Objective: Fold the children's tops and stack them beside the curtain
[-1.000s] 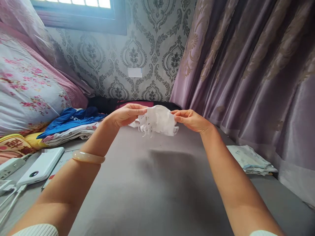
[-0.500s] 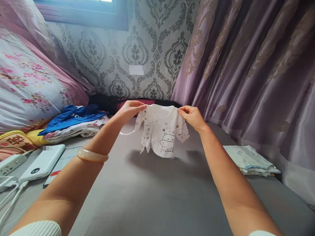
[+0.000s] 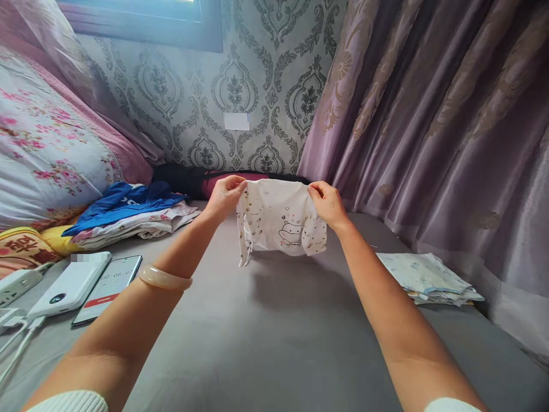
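Note:
A small white baby shirt [image 3: 277, 214] hangs by its shoulders between my two hands, above the grey bed sheet [image 3: 257, 332]. It has a line-drawn cartoon animal on its front, patterned sleeves and thin ties at its left side. My left hand [image 3: 226, 196] pinches the shoulder at the left. At the opposite shoulder, my right hand [image 3: 326, 201] grips the cloth between thumb and fingers. The hem hangs over the sheet and casts a shadow there.
Folded clothes with a blue garment [image 3: 128, 203] on top lie at left, beside a floral pillow [image 3: 51, 143]. Nearer are a phone [image 3: 109, 286], a white power bank [image 3: 71, 283] and a power strip [image 3: 19, 286]. Folded white cloths [image 3: 429, 277] lie at right, near purple curtains [image 3: 412, 126].
The baby shirt has swung, its hem now higher and its sleeves hanging closer in. My left hand has shifted slightly left; both hands still hold the shoulders.

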The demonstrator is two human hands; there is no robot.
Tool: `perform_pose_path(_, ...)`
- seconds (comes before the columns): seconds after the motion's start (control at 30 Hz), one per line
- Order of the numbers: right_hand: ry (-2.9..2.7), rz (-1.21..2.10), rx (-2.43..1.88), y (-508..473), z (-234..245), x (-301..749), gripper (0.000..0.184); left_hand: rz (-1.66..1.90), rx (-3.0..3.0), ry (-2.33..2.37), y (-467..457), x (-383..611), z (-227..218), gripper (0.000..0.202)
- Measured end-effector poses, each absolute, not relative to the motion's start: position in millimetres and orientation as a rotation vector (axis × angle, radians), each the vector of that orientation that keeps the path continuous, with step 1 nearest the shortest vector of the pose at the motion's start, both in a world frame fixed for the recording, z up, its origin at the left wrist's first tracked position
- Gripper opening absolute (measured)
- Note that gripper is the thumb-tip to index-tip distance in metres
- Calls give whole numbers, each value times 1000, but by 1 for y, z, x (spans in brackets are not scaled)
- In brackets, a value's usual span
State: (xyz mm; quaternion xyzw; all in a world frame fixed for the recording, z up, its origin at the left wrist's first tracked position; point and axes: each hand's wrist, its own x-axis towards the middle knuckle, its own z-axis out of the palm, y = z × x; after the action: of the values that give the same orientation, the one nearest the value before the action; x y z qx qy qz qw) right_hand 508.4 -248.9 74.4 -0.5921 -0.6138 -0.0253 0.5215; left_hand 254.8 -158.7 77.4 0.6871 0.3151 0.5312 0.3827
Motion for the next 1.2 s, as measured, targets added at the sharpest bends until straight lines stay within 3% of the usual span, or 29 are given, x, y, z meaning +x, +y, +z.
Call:
perform_pose_path(0.37, -1539, -343, -1464, -278, 88, 474, 21, 1526, 2064, 1180, -174, 255, 62, 14)
perform_pose_path(0.7, -1635, -419, -1449, -313, 84, 456, 23, 1593, 2283, 1304, -213, 232, 50, 28)
perform_pose_path(0.9, -1643, -324, -1405, -349, 81, 446, 27, 1641, 2455, 1218, -246, 200, 55, 31)
perform_pose_path(1.2, -1590, 21, -1371, -392, 109, 433, 35, 1526, 2345, 1071, -296, 147, 109, 29)
